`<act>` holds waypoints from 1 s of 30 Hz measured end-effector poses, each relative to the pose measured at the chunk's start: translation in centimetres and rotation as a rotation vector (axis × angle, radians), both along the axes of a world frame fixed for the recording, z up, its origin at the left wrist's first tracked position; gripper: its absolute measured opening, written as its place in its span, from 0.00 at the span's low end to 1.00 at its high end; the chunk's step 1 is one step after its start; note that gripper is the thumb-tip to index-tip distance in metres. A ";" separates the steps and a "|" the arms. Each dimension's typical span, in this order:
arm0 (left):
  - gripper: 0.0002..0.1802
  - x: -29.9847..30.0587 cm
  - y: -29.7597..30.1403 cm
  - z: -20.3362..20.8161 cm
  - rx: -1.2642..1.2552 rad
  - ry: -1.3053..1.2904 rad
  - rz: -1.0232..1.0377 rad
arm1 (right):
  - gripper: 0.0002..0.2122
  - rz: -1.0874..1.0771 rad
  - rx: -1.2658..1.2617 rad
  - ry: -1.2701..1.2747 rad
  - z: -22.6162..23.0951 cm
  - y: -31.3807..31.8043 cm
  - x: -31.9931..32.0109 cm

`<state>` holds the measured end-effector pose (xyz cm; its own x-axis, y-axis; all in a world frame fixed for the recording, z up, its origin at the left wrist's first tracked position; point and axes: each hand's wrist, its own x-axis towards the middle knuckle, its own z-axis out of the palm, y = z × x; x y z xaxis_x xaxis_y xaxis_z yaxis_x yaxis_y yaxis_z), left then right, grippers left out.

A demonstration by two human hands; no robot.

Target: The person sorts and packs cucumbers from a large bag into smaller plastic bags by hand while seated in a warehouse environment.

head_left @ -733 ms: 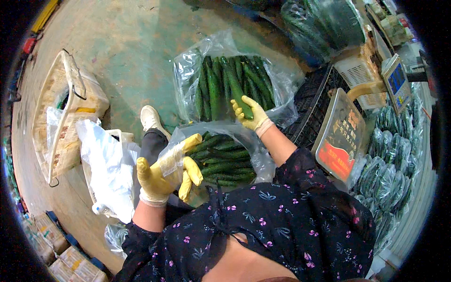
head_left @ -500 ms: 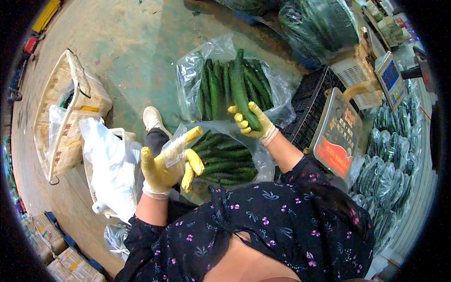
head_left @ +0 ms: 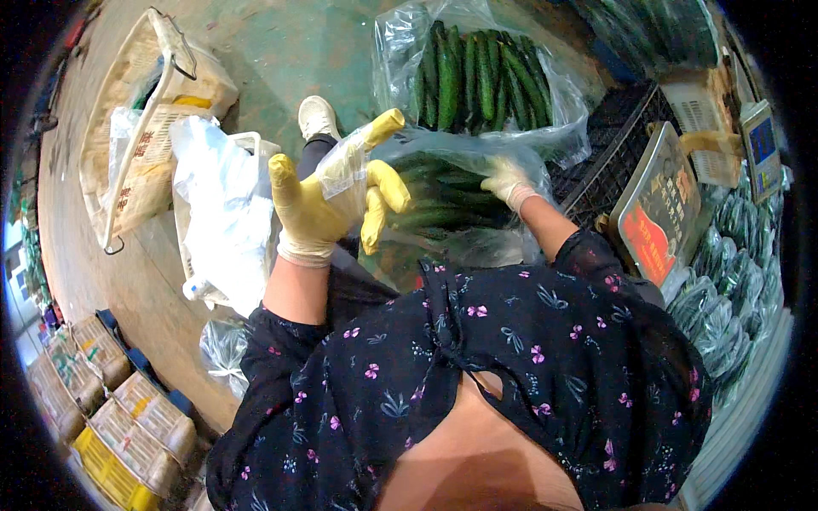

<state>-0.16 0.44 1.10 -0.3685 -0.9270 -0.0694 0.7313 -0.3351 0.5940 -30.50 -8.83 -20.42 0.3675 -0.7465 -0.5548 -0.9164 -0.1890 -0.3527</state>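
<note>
My left hand (head_left: 328, 187), in a yellow glove, is raised with its fingers spread. A strip of clear plastic film (head_left: 343, 175) clings across the glove's palm and fingers. My gloved right hand (head_left: 509, 183) reaches into the near clear plastic bag (head_left: 503, 152), at its right side. Its fingertips are blurred behind the film, so whether they grip anything does not show. Green cucumbers (head_left: 443, 189) lie crosswise in that bag, dimmed by the plastic. Beyond it, more cucumbers (head_left: 486, 81) lie lengthwise in a second, opened clear bag (head_left: 569, 115).
White plastic bags (head_left: 220, 200) fill a crate on the left, beside a tall cream basket (head_left: 162, 162). A black crate (head_left: 609, 128) and a scale (head_left: 660, 204) stand on the right, near bagged cucumbers (head_left: 724, 272). Several crates (head_left: 128, 426) sit at lower left.
My right hand, which held a long cucumber over the far bag, has come down into the near bag; that cucumber cannot be made out now. My left hand stays spread. The view has shifted.
</note>
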 end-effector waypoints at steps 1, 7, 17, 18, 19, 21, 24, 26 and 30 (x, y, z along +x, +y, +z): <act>0.70 0.0 0.2 0.0 0.009 0.010 0.000 | 0.20 -0.083 -0.012 -0.237 0.6 -0.4 0.3; 0.71 -1.2 -0.2 -0.2 0.007 0.105 -0.051 | 0.12 0.205 -0.244 -0.288 3.5 -1.2 5.3; 0.73 -1.9 -0.1 0.7 0.106 -0.102 -0.051 | 0.19 0.583 0.787 -0.632 14.1 -5.6 6.6; 0.74 -1.4 0.2 -0.1 0.080 -0.033 -0.089 | 0.17 0.476 1.049 -0.828 14.4 -8.1 5.3; 0.75 -1.4 0.0 0.5 0.098 -0.106 -0.090 | 0.15 0.259 1.043 -0.965 13.9 -11.0 3.4; 0.74 -1.3 -0.2 0.4 0.110 -0.138 -0.131 | 0.15 -0.207 0.803 -1.094 11.0 -16.5 0.2; 0.73 -1.6 -1.0 0.0 0.093 -0.097 -0.175 | 0.21 -0.563 -0.232 -0.430 -0.2 -21.8 -6.0; 0.70 -1.8 -1.3 -0.4 0.101 -0.083 -0.148 | 0.25 -0.631 -0.324 -0.328 -5.2 -21.9 -8.2; 0.76 -2.0 -1.3 0.1 0.206 -0.094 -0.138 | 0.26 -0.410 -0.332 0.131 -5.2 -17.3 -4.5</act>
